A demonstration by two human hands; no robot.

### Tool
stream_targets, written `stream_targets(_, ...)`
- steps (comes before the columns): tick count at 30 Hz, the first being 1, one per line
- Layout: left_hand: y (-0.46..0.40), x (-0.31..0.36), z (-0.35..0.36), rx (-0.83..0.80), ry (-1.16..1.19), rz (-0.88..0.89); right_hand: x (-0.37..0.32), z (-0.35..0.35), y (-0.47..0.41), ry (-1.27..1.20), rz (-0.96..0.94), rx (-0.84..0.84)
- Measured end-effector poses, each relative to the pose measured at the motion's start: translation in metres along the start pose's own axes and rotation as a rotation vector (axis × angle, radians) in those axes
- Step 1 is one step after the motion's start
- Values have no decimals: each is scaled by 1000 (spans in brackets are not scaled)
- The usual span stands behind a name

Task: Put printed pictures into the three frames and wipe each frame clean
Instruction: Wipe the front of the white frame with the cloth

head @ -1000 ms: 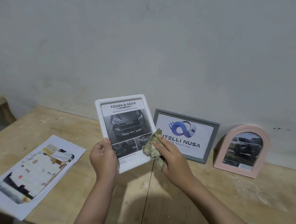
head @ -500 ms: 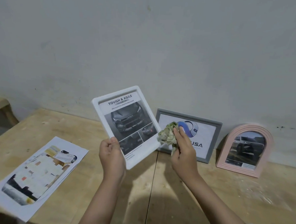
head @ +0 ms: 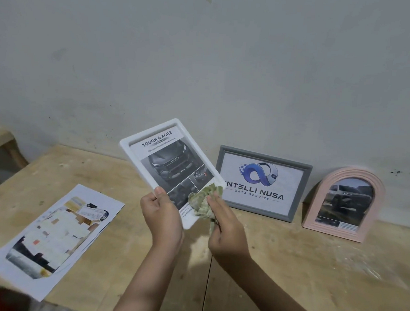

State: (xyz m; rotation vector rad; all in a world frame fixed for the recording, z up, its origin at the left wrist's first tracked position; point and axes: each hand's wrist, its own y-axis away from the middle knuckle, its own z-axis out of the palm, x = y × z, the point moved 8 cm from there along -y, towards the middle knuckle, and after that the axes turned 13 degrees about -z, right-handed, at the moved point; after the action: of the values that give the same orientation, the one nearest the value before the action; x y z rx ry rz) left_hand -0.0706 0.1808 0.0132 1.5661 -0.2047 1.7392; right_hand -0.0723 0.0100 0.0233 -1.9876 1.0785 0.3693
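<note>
My left hand [head: 161, 216] grips the lower left edge of a white frame [head: 152, 138] held tilted above the table; it holds a "Tough & Agile" car print. My right hand [head: 227, 230] pinches a crumpled greenish cloth [head: 202, 201] against the frame's lower right corner. A grey frame [head: 264, 182] with a blue logo print leans on the wall. To its right stands a pink arched frame [head: 344, 203] holding a car photo.
Cut printed sheets [head: 52, 230] lie on the wooden table [head: 312, 268] at the left, near its front edge. A grey wall [head: 204, 60] rises right behind the frames. A wooden piece [head: 0, 135] juts in at the far left.
The cloth in my right hand slid from the frame's right edge down to its lower right corner. The white frame stayed raised in my left hand, and the grey frame's logo is uncovered again.
</note>
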Motion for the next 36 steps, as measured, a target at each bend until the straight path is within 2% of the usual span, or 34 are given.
stream_targets(7, -3, -4, -4, -4, -51, 20, -33, 7, 10, -102, -106, -22)
stream_targets(9, -3, -7, -6, 0, -51, -13, -35, 2, 10, -254, 2, -65)
stream_targets(11, -6, -10, -8, 7, -33, -53, -30, 2, 8, -446, 156, -210)
stream_targets(12, -7, -10, -8, 2, -16, -73, -30, 0, 3, -525, 173, -268)
stream_targets(15, -13, -15, -7, -58, 6, -110, -23, -22, -24, -624, 189, -228)
stream_targets(19, -3, -15, 3, -168, -83, -91, -19, -55, -76, -423, 98, -37)
stream_targets(22, 13, -13, 13, -266, -112, -59, -34, -69, -112, -221, -112, 92)
stream_targets(26, 28, -13, 23, -407, -159, -29, -45, -40, -130, 56, -407, -21)
stream_targets(30, 23, -13, 23, -441, -147, -59, -39, -9, -117, 153, -448, -134)
stream_targets(36, 11, -5, 20, -523, -155, -71, -37, 14, -83, 36, -447, -232)
